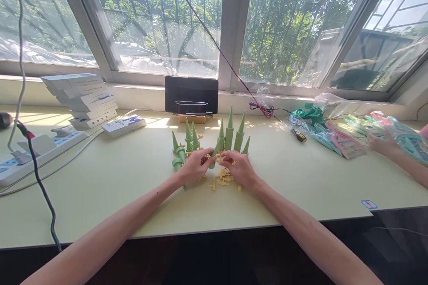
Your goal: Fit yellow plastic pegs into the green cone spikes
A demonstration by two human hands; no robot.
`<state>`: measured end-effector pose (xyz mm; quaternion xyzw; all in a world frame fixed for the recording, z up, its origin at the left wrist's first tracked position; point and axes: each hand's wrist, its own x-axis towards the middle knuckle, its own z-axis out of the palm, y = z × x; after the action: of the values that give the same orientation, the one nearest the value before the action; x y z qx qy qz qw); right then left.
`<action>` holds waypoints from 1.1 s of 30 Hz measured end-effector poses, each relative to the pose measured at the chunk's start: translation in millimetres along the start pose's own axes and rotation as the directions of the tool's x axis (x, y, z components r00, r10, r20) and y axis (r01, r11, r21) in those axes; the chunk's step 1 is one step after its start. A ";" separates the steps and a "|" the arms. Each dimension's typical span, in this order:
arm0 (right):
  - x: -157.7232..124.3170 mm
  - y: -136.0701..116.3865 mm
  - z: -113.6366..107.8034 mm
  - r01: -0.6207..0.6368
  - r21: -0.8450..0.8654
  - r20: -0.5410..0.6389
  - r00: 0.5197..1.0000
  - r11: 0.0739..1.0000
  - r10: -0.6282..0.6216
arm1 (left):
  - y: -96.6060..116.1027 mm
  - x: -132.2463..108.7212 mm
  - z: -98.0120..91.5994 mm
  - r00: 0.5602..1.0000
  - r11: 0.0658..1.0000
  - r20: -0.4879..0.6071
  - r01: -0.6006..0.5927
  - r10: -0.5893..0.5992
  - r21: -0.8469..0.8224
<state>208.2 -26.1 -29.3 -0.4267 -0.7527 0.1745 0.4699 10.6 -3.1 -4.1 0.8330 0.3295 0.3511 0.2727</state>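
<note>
My left hand is closed around a pointed green plastic cone, which tilts up to the right. Close beside it, my right hand pinches a small yellow peg against or near the cone; whether the two touch is hard to make out. Loose yellow pegs lie in a small heap below my hands. Behind my right hand, several green cones stand upright on the table. To the left, more green cones with collars and yellow pegs stand or lean, partly hidden by my left hand.
A dark tablet leans at the window sill. White boxes are stacked at the left, near a power strip. A yellow-black tool and plastic bags lie right, where another person's hand reaches in.
</note>
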 end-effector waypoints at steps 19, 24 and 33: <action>0.4 -7.0 -2.3 -0.005 0.033 0.018 1.000 0.999 0.005 | -1.2 -0.3 -1.1 0.999 0.993 -0.009 -0.049 0.051 0.107; 0.5 -12.6 -2.7 -0.032 0.069 -0.018 0.999 0.997 0.033 | -3.1 -2.0 -2.3 0.999 0.977 -0.017 -0.031 0.035 0.211; 2.3 -21.4 -4.2 -0.151 0.197 0.013 0.988 0.969 0.152 | -0.6 -0.9 -1.1 0.999 0.961 -0.030 -0.030 0.040 0.276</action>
<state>201.1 -37.1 -11.7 -0.4343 -0.6964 0.2834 0.4961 9.1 -3.1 -4.2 0.8623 0.3648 0.3212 0.1422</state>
